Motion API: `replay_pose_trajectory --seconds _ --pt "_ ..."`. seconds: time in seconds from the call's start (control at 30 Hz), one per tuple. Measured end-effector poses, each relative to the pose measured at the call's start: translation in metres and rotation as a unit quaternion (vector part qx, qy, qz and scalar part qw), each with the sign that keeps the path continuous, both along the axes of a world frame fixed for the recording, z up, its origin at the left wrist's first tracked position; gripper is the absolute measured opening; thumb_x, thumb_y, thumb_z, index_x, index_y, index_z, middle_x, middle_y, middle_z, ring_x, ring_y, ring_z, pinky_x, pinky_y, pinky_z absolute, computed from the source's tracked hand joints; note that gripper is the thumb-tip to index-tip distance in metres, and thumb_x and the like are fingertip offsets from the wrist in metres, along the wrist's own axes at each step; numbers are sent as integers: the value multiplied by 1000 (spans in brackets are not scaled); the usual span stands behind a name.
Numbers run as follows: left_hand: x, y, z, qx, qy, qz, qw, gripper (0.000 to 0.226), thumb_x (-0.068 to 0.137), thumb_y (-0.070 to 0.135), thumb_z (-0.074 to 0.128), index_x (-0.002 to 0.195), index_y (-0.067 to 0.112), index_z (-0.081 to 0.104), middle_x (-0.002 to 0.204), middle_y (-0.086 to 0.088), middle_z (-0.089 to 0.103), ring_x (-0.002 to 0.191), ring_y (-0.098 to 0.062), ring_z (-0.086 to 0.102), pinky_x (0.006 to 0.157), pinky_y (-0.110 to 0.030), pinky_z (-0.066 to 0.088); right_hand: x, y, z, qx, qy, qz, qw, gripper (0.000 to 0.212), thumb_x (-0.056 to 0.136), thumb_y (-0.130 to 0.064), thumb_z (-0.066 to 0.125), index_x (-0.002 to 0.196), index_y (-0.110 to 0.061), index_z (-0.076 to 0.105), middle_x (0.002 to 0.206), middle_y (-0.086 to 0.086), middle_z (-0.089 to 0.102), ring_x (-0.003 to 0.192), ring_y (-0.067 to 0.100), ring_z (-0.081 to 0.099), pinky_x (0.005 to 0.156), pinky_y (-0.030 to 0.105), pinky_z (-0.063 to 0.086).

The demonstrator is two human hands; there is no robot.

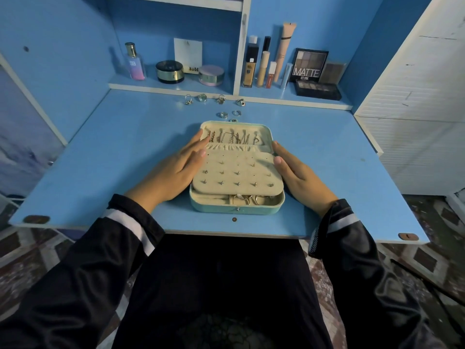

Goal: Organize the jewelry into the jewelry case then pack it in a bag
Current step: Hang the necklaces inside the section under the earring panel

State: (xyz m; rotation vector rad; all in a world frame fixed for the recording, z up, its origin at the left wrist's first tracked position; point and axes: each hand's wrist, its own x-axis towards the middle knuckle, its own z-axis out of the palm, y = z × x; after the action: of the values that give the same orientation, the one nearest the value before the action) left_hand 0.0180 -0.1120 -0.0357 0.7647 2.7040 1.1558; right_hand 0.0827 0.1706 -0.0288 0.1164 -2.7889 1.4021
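A mint-green jewelry case lies open in the middle of the blue desk. Its lid half holds several hanging necklaces. A beige earring panel with several studs covers the lower half, and rings show in the compartment below it. My left hand rests flat against the case's left side, fingers straight. My right hand rests flat against its right side. Several loose rings lie on the desk beyond the case, two more closer to it. No bag is in view.
A shelf behind the desk carries a perfume bottle, round compacts, foundation tubes and eyeshadow palettes. A white cabinet stands at the right. My lap is under the desk's front edge.
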Motion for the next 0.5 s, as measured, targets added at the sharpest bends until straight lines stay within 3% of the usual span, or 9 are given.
replay_pose_trajectory --seconds 0.17,0.3,0.4,0.5 --pt "20 -9 -3 8 9 -35 999 61 101 57 21 156 33 13 161 22 9 141 17 10 117 -14 11 22 -1 -1 38 9 17 999 64 95 -50 30 153 -22 22 157 -14 22 141 -6 19 114 12 13" --pt "29 -13 -1 -21 22 -51 998 61 100 59 19 156 38 6 161 26 7 134 26 11 110 -4 12 33 1 -1 63 19 46 997 68 95 -50 33 155 -23 15 159 -14 17 144 -4 16 119 20 15" --pt "33 -15 0 -31 31 -56 998 60 102 53 21 157 34 5 162 22 4 140 20 6 108 1 8 38 2 2 69 18 63 995 74 92 -52 39 155 -23 13 159 -14 18 143 -5 18 117 16 16" --pt "35 -21 0 -49 42 -71 995 66 100 60 21 157 34 0 162 23 0 142 16 3 110 -2 5 42 3 6 56 21 73 996 78 90 -51 46 155 -21 14 157 -14 20 141 -6 20 112 7 17"
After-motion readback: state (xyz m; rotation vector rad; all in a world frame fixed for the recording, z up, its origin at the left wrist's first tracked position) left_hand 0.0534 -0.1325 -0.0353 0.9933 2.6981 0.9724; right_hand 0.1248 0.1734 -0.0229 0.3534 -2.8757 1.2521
